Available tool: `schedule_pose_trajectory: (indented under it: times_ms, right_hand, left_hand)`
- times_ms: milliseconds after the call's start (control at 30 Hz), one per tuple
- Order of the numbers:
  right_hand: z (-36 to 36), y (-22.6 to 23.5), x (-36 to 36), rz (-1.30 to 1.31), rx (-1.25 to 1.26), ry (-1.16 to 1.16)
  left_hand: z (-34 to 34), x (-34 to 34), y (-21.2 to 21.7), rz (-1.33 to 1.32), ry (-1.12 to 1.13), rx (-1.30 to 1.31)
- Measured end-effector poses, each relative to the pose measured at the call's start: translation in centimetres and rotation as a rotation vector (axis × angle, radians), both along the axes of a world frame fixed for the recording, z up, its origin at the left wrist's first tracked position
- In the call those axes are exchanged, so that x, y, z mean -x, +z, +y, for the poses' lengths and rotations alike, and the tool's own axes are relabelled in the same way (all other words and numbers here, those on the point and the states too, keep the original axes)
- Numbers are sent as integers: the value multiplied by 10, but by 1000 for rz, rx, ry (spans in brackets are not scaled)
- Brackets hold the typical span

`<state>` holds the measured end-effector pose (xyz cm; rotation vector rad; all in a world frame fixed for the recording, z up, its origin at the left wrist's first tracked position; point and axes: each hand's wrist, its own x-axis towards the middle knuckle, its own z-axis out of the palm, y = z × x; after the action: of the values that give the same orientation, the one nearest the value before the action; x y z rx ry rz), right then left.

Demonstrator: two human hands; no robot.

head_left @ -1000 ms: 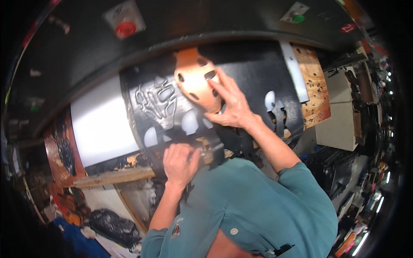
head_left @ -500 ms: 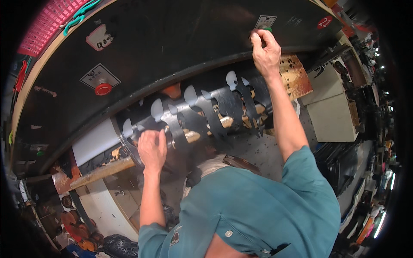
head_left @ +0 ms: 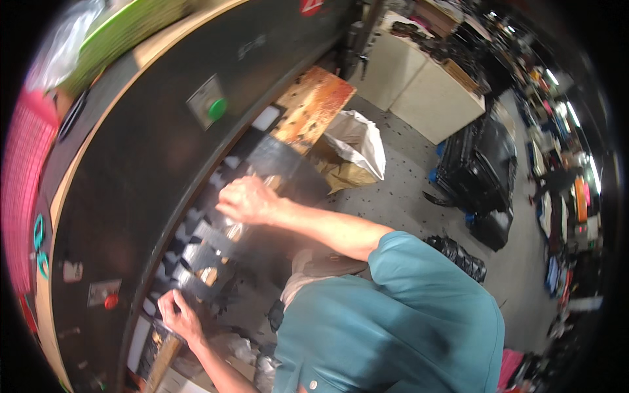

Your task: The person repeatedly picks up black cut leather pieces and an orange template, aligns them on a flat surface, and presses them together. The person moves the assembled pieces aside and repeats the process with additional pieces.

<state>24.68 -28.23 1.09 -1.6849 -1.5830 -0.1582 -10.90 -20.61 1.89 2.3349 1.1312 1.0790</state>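
Observation:
A black, flexible-looking sheet with cut-out openings (head_left: 216, 242) hangs over the front of a dark machine (head_left: 141, 150), blurred by motion. My right hand (head_left: 249, 198) is over the sheet's upper middle, fingers curled down; what lies under the fingertips is hidden. Lower left, my left hand (head_left: 178, 314) is at the sheet's near end, its thumb and fingers bent together beside the sheet's edge. Whether it pinches the edge cannot be made out. Pale rounded shapes show along the slot where the sheet meets the machine.
The machine's front carries a green button (head_left: 216, 109) and a red button (head_left: 111, 300). Past the sheet are a worn wooden board (head_left: 318, 101) and an open white sack (head_left: 359, 141). Black scraps litter the grey floor (head_left: 386, 203). Black bundles (head_left: 478, 173) stand to the right; a pink basket (head_left: 29, 190) is far left.
My view has turned to the right. The right hand has left the green button and come down over the black sheet. The left hand stays near the sheet's near end, its fingers more bent.

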Motion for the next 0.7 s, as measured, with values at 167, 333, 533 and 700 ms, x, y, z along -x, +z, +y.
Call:
schedule_pose_trajectory:
  times_ms: [167, 333, 533, 700]
  right_hand:
    - [3, 6, 3, 102, 105, -5]
    - [8, -7, 4, 112, 122, -14]
    - [15, -20, 5, 101, -10, -13]
    - [-9, -1, 5, 254, 48, -22]
  left_hand:
    - [-9, -30, -16, 230, -8, -161]
    - [-9, -38, -28, 241, 183, -110]
    - [-20, -40, -19, 263, 194, -290]
    - [-40, -50, 17, 296, 139, -145]
